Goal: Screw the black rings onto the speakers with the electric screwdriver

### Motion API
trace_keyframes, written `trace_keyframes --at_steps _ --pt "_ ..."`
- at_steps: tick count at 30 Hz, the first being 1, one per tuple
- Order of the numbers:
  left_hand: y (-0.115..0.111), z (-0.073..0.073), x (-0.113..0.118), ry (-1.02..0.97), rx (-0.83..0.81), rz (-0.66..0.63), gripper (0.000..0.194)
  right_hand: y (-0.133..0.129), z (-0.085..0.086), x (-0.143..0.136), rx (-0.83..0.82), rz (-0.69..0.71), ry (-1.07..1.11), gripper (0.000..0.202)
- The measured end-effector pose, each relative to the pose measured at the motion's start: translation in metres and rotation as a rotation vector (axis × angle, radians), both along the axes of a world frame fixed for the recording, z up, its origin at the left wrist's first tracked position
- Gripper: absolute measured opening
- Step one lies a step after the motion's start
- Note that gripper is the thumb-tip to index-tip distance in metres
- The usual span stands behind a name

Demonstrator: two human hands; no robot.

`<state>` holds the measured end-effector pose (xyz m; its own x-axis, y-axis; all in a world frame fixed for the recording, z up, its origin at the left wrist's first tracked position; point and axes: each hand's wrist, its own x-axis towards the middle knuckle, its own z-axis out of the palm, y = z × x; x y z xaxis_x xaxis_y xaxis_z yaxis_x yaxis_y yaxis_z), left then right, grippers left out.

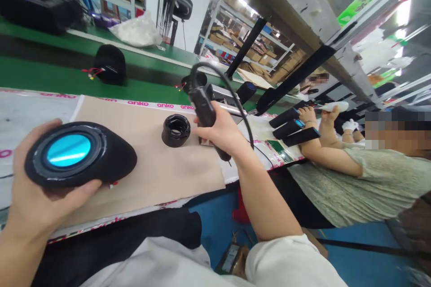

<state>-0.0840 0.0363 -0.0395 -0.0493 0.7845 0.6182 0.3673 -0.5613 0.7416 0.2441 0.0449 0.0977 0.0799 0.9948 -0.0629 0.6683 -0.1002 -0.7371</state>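
Beside a green conveyor belt (50,78), the left hand (32,197) grips a speaker body (79,154) at lower left, the right hand (224,132) clasps a corded driver (202,103) mid-frame, ring part (175,130) apparently unfitted.

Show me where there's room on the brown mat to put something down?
The brown mat is bare between the black ring and its near edge, and left of the ring up to the speaker. It is crowded at the far right, where the right hand grips the black tool.
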Motion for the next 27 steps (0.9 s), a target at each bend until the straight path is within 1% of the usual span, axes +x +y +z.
trace_keyframes --at_steps 3,6,9,12,14,17,20,22,24,27 --pt "-0.004 0.009 0.009 0.01 -0.054 0.012 0.11 0.009 -0.016 -0.01 -0.017 0.036 -0.081 0.055" --pt "-0.012 0.014 0.021 0.037 -0.069 0.029 0.108 0.02 -0.026 -0.016 -0.045 0.085 -0.132 0.067" --pt "-0.021 0.012 0.035 0.038 -0.088 -0.005 0.11 0.028 -0.033 -0.016 -0.074 0.105 -0.145 0.07" --pt "-0.025 0.01 0.044 -0.023 -0.086 -0.028 0.105 0.026 -0.037 -0.014 -0.055 0.105 -0.09 0.069" --pt "-0.025 0.009 0.047 -0.037 -0.08 -0.028 0.104 0.017 -0.037 -0.01 -0.018 0.102 -0.011 0.061" --pt "-0.027 0.012 0.047 0.0 -0.111 -0.007 0.105 -0.008 -0.035 -0.002 0.025 0.105 0.14 0.049" --pt "-0.028 0.015 0.045 0.057 -0.146 0.0 0.108 -0.037 -0.034 0.004 0.1 0.113 0.44 0.045" --pt "-0.028 0.016 0.044 0.088 -0.135 -0.003 0.11 -0.052 -0.034 0.005 0.152 0.114 0.631 0.04" --pt "-0.026 0.018 0.042 0.114 -0.129 -0.02 0.111 -0.061 -0.034 0.006 0.171 0.114 0.702 0.038" --pt "-0.023 0.022 0.037 0.13 -0.177 -0.031 0.11 -0.066 -0.033 0.008 0.162 0.13 0.713 0.036"
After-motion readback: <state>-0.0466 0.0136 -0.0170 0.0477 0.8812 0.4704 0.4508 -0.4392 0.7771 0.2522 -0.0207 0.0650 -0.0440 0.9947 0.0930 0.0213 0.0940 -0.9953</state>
